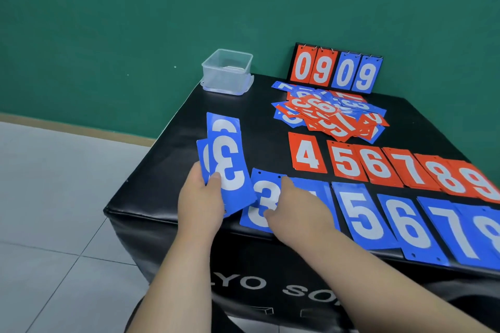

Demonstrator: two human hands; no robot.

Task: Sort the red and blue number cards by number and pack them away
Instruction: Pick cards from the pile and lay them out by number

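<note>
My left hand grips a fanned stack of blue number cards, a 3 on top. My right hand rests on a blue 3 card lying on the black table, thumb and fingers at its edges; it also covers part of the blue card beside it. To the right runs a row of blue cards 5, 6, 7. Behind it lies a row of red cards 4 to 9. A mixed heap of red and blue cards lies farther back.
A clear plastic box stands on its lid at the table's back left corner. A flip scoreboard showing 09 09 stands at the back edge. Green wall behind, grey tiled floor to the left.
</note>
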